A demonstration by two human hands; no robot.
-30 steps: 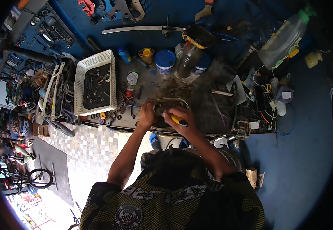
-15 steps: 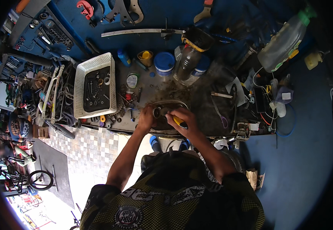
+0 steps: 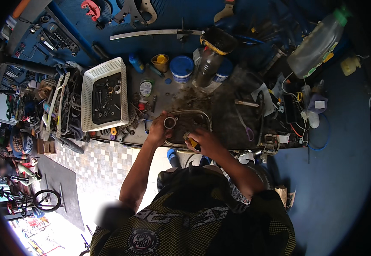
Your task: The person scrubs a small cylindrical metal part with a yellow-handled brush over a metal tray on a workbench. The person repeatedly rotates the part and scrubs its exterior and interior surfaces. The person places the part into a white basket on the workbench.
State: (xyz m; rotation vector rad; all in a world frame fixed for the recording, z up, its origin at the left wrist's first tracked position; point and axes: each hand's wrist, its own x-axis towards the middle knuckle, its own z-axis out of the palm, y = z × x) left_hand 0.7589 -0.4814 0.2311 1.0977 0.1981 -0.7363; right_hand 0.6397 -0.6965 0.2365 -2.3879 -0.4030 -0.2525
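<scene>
My left hand [image 3: 158, 130] is closed on a round metal ring [image 3: 169, 123], which has a small lug on its edge and its opening facing up. Closed around a tool with a yellow-and-black handle [image 3: 193, 144], my right hand [image 3: 205, 140] is just right of and nearer than the ring, apart from it. The tool's working end is too small to make out. Both hands are over the near side of a shallow oval pan [image 3: 211, 123] with a thin metal rim and a dark inside. A dark round part [image 3: 200, 119] is in the pan, partly hidden by my right hand.
A white plastic basket [image 3: 84, 109] of small metal parts stands left on the workbench [image 3: 160, 94]. Blue-lidded tubs [image 3: 181, 68] and a dark bottle [image 3: 206, 71] stand behind. Scissors [image 3: 246, 127] lie right; a large jug [image 3: 315, 49] hangs at the far right.
The ring in my left hand has tipped, its opening now more toward me, and moved slightly left. My right hand has drawn nearer to me and turned the yellow-handled tool away from the ring.
</scene>
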